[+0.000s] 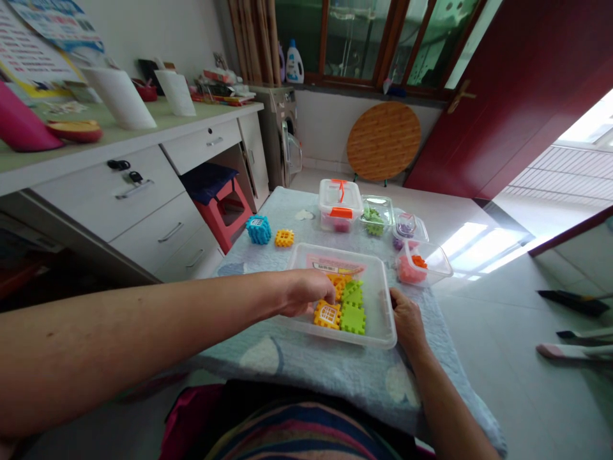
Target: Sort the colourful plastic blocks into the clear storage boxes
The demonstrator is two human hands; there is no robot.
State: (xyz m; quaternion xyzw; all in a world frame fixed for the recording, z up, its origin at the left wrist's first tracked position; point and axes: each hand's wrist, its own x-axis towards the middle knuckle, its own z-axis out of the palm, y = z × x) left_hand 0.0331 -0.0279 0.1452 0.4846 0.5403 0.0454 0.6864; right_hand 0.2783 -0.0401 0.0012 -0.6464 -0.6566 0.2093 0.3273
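A shallow translucent plastic tray (378, 326) lies on the cloth in front of me, with a printed label at its far side. Inside it are yellow building blocks (328, 314), one with a white window grid, beside light green building blocks (353, 318). My left hand (306, 292) reaches in from the left, its fingers curled down against the yellow pieces; the fingertips are partly hidden. At the tray's right wall, my right hand (407, 316) is closed on the rim. A blue block cube (258, 230) and a small yellow block piece (284, 238) sit beyond the tray to the left.
Behind the tray stand a lidded box with orange clips (341, 204) and clear containers of green pieces (373, 220), purple pieces (407, 230) and pink-orange pieces (414, 268). A blue patterned cloth (258, 354) covers the table. A red stool (225, 211) and white drawers (143, 217) are left.
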